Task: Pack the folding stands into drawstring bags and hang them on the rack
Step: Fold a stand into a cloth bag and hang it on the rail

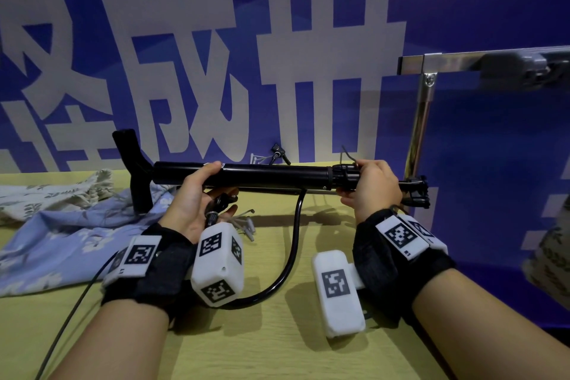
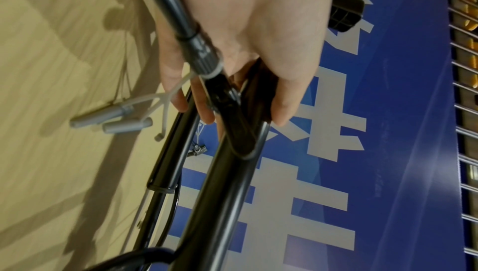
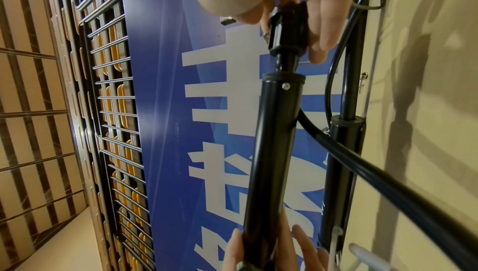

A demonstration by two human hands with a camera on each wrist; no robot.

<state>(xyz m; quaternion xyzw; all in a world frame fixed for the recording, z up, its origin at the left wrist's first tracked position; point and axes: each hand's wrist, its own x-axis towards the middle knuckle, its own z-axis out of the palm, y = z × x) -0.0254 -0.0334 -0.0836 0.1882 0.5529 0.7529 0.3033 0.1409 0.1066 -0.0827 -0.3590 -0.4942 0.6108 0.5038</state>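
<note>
Holding the black folding stand [image 1: 271, 175] level, my left hand [image 1: 192, 200] wrapped round its tube and right hand [image 1: 374, 187] pinching the collar — rigid, smooth, likely slippery — I'd grip mid-tube.

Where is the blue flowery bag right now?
In the head view, the blue flowery bag lies flat on the table, on the left beside the left hand, with a cream bag just behind it.

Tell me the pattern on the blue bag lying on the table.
White floral print on light blue bag; head view.

Glossy black metal stand [image 1: 271, 175]; patterned cloth bags [image 1: 61, 231]; matt wood-grain table [image 1: 277, 348].
</note>
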